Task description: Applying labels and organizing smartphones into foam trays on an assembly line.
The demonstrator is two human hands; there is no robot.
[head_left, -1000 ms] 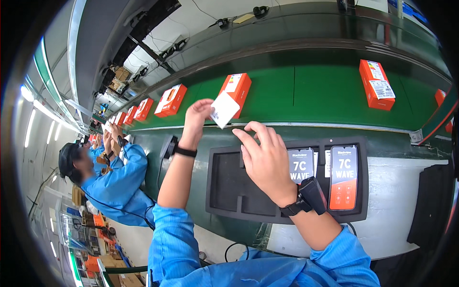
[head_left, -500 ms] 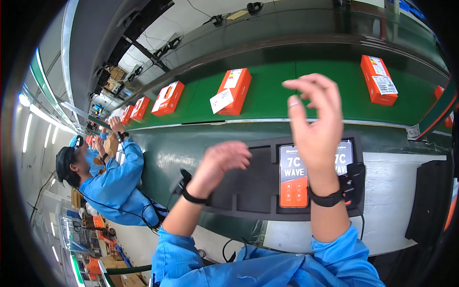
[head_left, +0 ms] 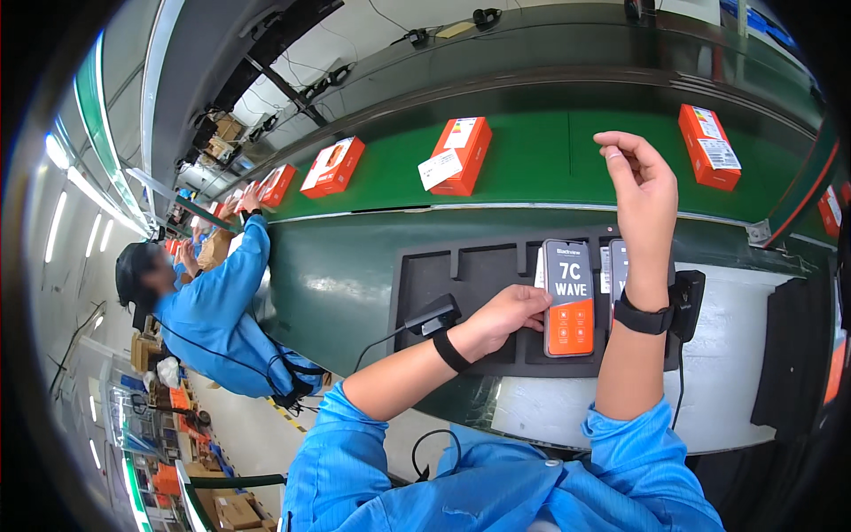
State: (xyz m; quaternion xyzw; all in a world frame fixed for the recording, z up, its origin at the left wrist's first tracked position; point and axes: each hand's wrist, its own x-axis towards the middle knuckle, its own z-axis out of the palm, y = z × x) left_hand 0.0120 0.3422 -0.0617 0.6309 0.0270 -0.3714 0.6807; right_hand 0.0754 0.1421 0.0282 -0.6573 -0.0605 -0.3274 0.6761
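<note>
L hand: fingers gripped phone by its L edge, thumb to the front; hand sat approx 8 o'clock of it.
Held item: that phone, grey-orange face up, over R half of black tray; couldn't tell if lifted clear.
R hand: fingers loosely bent, released, above green belt, 1 o'clock fr. phone.
2nd phone: 3 o'clock fr. 1st, part hidden behind R wrist.
Stickered box: orange, on belt, 11 o'clock; white label overhung its L edge.
Other box: orange, 2 o'clock of R hand.
Co-wkr: blue jacket, 9 o'clock.
</note>
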